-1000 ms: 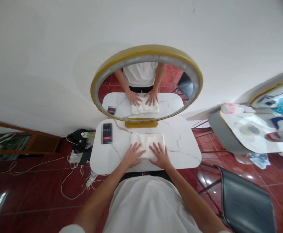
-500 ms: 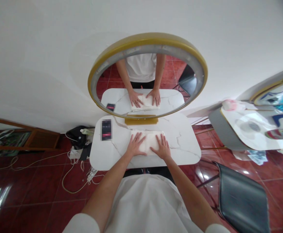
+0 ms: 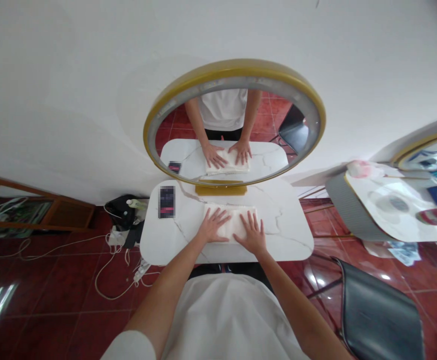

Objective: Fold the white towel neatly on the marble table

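A folded white cloth, which looks like a towel, lies flat on the white marbled table. My left hand rests on its left part, palm down with the fingers spread. On the right part lies my right hand, also flat with fingers apart. Both thumbs point inward, and a strip of cloth shows between them. Neither hand grips the cloth. The underside of the towel is hidden.
A round gold-framed mirror stands at the table's back and reflects my arms. A phone lies at the left. Cables and a power strip are on the red floor. To the right are a black chair and a second table.
The view has shifted slightly, so the whole scene sits a little lower and to the right. My right hand's fingers are spread a bit wider; both hands remain on the towel.
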{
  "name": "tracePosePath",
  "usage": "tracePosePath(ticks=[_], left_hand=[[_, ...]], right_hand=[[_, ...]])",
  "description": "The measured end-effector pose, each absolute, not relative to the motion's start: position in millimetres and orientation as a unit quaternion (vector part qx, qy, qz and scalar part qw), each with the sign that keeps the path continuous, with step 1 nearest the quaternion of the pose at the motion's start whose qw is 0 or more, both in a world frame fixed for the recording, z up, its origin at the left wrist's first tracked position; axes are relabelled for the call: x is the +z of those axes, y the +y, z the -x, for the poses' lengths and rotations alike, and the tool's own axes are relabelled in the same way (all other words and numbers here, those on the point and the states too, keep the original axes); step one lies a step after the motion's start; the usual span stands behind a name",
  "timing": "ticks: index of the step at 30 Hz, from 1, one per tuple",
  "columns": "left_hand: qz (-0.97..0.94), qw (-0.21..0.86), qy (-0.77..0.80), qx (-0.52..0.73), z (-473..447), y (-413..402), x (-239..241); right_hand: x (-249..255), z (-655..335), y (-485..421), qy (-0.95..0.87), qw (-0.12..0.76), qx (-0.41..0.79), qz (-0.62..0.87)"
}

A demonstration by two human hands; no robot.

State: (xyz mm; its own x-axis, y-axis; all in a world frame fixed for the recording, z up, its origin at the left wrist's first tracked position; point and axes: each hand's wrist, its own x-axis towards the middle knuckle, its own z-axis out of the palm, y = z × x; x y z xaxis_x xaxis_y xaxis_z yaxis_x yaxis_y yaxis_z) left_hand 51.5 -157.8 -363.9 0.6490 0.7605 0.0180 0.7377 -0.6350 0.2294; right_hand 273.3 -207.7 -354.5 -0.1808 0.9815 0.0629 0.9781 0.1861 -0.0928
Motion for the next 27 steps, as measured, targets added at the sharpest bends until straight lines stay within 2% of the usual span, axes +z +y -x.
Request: tracePosePath(ticks=[8,11,19,23,27], left_hand=[[-0.912,0.114,0.384,0.085,-36.5,-175.7,-355.5],[-0.926,0.130,0.349,0.062,-12.6,-198.9,-354.9],[-0.907,0.130,0.399,0.014,6.9,-221.0,-358.5],[-0.902,0.166,0.398,0.006,-6.6,-209.8,-349.3],[-0.852,0.259,0.454,0.023,-13.7,-193.0,-323.5]], right_hand=[[-353.7,-287.7,-225.2,-0.829,0.050,0.065,0.553],[-355.6,-299.4,-230.5,-0.834,0.045,0.076,0.545],[-363.3,-306.8,-235.6,-0.847,0.004,0.085,0.525],[-352.0,-303.0,-222.4,-0.813,0.016,0.175,0.556],[-330.5,-305.2,-205.8,-0.775,0.055,0.252,0.577]])
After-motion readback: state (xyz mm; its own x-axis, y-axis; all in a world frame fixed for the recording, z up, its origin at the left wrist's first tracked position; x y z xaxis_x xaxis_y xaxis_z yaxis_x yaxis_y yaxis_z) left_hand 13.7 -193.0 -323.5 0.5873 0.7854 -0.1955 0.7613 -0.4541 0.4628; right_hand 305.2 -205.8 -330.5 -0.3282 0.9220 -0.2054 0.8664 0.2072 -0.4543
